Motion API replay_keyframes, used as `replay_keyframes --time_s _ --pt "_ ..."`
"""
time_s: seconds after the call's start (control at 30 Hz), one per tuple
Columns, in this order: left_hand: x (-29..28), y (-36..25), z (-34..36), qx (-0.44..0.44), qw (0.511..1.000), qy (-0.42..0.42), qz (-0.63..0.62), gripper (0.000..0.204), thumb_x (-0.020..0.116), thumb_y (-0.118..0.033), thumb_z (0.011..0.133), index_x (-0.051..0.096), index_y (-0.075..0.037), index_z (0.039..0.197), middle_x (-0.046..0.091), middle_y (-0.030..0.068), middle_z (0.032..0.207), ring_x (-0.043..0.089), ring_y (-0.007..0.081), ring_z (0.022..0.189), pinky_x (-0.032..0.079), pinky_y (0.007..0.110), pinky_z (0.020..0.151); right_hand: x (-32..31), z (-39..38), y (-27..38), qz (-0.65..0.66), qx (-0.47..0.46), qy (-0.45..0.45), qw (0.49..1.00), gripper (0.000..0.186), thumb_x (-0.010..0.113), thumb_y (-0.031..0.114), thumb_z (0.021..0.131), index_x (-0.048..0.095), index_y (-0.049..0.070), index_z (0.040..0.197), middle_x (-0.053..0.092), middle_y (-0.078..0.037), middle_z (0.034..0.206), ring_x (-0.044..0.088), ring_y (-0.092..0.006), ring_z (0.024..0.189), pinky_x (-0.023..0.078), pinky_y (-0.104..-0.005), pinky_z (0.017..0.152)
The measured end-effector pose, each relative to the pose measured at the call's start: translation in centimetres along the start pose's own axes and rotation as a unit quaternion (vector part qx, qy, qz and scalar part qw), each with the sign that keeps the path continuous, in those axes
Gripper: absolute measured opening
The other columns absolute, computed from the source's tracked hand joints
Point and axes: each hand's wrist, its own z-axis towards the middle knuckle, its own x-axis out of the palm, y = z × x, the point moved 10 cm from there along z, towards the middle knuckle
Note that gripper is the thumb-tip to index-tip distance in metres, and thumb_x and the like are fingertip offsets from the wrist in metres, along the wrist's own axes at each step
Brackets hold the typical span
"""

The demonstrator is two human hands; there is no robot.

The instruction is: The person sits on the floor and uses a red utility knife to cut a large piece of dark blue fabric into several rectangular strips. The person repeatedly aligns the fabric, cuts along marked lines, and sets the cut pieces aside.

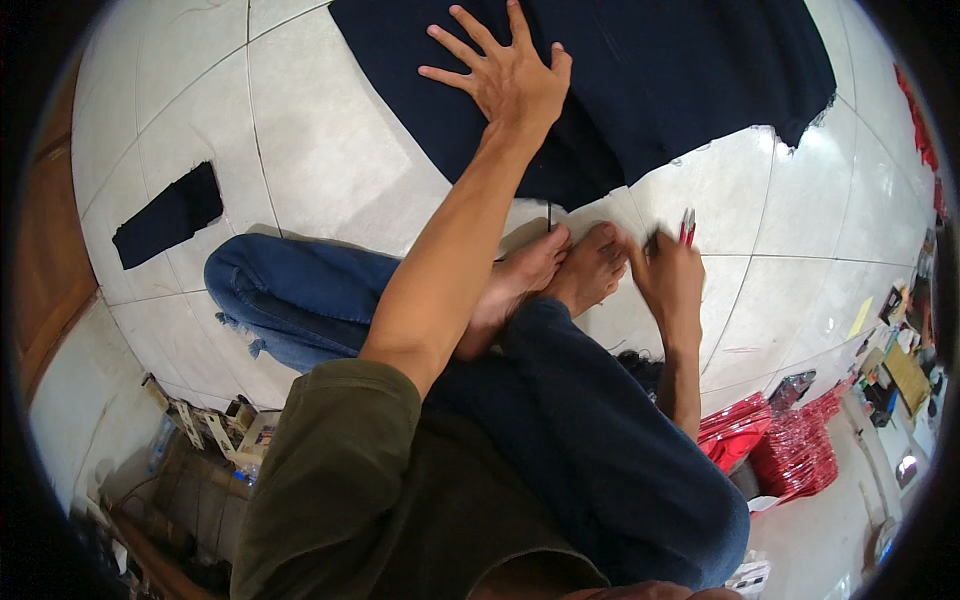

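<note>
A large dark navy cloth (680,80) lies spread on the tiled floor in front of me, with a frayed edge at its right corner. My left hand (520,85) rests flat on it, palm down and fingers spread. Near my bare feet (570,270), just off the cloth's near edge, my right hand (668,272) is closed, slightly blurred. A slim red tool (688,232) with a pale, metal-looking tip sticks up from its fingers; its kind is hard to make out. A thin dark strip (549,216) runs from the cloth toward my toes.
A small dark cloth piece (168,215) lies on the floor at the left. Shiny red packages (795,450) are heaped at the lower right, near assorted clutter (905,370). A wooden rack with small items (190,470) stands at the lower left, and a brown wooden panel (55,240) above it.
</note>
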Motion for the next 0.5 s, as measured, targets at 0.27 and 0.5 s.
replay_keyframes --time_s 0.27,0.5 --pt "1.7 -0.6 -0.1 -0.009 0.997 0.081 0.010 0.080 0.060 -0.050 0.092 0.038 -0.011 0.159 0.017 0.0329 0.165 0.009 0.0578 0.151 0.006 0.083 0.109 8.2 -10.5 -5.9 0.139 0.106 0.396 0.902 0.061 0.051 0.047 0.104 0.070 -0.005 0.080 0.064 -0.023 0.066 0.068 -0.0382 0.071 0.053 -0.0455 0.070" --pt "1.4 0.0 0.5 0.005 0.997 0.080 0.003 0.085 0.061 -0.056 0.091 0.037 -0.010 0.159 0.018 0.0300 0.166 0.012 0.0539 0.152 0.007 0.080 0.112 -1.2 2.7 4.2 0.279 -0.025 -0.053 0.959 0.038 0.069 0.038 0.097 0.067 0.000 0.101 0.067 -0.026 0.089 0.068 -0.0316 0.083 0.052 -0.0378 0.075"
